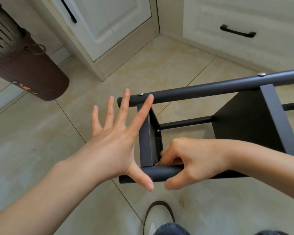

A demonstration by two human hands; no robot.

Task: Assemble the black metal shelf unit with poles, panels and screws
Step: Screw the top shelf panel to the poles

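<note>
1. The black metal shelf unit [244,126] lies on its side above the beige tiled floor [41,150], its long axis running from the hands away to the right. Its end panel, a narrow black metal sheet with folded edges [145,141], stands between the two hands.

2. The near round black metal pole [159,173] runs left to right just below that panel's corner. The right hand [193,160] is the nearer one: its fingers curl over the pole and tuck into the corner where panel meets pole, the thumb underneath. I judge it is seating or turning a screw there; the screw itself is hidden.

3. The left hand [120,139] is spread flat, fingers straight, against the panel's outer face, the thumb touching the near pole's end and the forefinger reaching toward the far round black pole [210,89]. It braces, gripping nothing.

4. Two silver screw heads [140,94] show on the far pole, another inside the panel.

5. Left of the left hand the floor is open; beyond the far pole stand white cabinet doors [117,22], and a brown fabric-covered cylinder [32,73] sits far left.
</note>
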